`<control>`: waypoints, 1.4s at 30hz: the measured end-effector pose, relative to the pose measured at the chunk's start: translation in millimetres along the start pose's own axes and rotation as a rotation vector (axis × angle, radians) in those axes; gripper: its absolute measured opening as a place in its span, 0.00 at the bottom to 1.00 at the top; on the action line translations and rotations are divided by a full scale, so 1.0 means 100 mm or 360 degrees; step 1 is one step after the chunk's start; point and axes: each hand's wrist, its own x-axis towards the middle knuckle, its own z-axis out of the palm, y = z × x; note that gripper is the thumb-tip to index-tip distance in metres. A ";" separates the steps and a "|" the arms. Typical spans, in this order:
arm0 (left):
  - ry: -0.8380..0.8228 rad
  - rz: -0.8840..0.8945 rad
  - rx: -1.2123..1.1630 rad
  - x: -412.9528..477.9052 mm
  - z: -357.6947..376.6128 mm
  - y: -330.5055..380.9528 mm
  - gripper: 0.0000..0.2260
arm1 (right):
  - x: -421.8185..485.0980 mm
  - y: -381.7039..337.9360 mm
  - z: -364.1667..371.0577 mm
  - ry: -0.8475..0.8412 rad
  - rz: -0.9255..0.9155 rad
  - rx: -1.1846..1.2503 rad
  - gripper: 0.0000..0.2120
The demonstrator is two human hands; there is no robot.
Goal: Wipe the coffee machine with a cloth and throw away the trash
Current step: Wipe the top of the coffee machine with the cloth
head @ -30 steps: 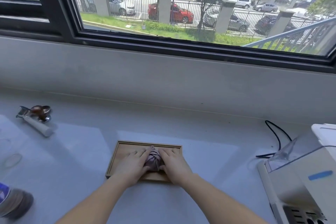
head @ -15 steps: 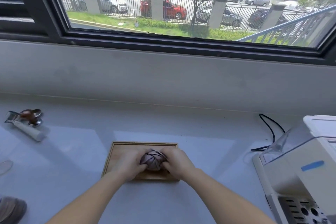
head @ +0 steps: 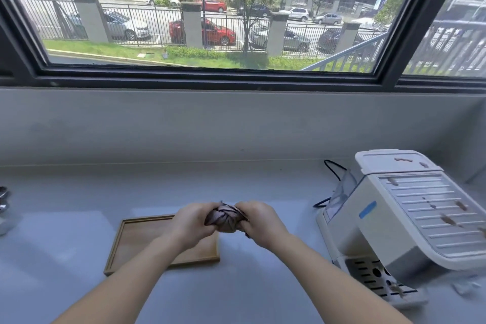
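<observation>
A bunched purple-grey cloth [head: 225,219] is held up between my two hands, above the right end of a wooden tray [head: 142,234]. My left hand [head: 192,222] grips its left side and my right hand [head: 259,223] grips its right side. The white coffee machine [head: 410,213] stands on the counter to the right, with brown stains on its ribbed top and its drip grate [head: 373,275] at the front. Small white scraps [head: 465,287] lie by the machine's right front corner.
A black power cable [head: 332,166] runs behind the machine along the wall. At the far left edge a metal portafilter [head: 3,198] is partly cut off. The grey counter [head: 79,192] ends at a wall under a wide window.
Both hands have lifted the cloth off the wooden tray and carried it to the right. The view has turned right, bringing the whole coffee machine into sight.
</observation>
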 end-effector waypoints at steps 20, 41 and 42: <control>0.0394 0.0537 -0.0142 0.21 -0.36 1.54 0.25 | -1.01 0.06 -1.42 0.0718 0.0115 -0.0322 0.14; 0.0319 0.0904 -0.0252 0.25 0.79 4.03 0.22 | -2.82 1.32 -2.57 0.1146 0.0618 -0.0277 0.23; 0.0358 0.0911 -0.0151 0.23 0.88 4.06 0.22 | -2.85 1.43 -2.57 0.1122 0.0598 -0.0274 0.24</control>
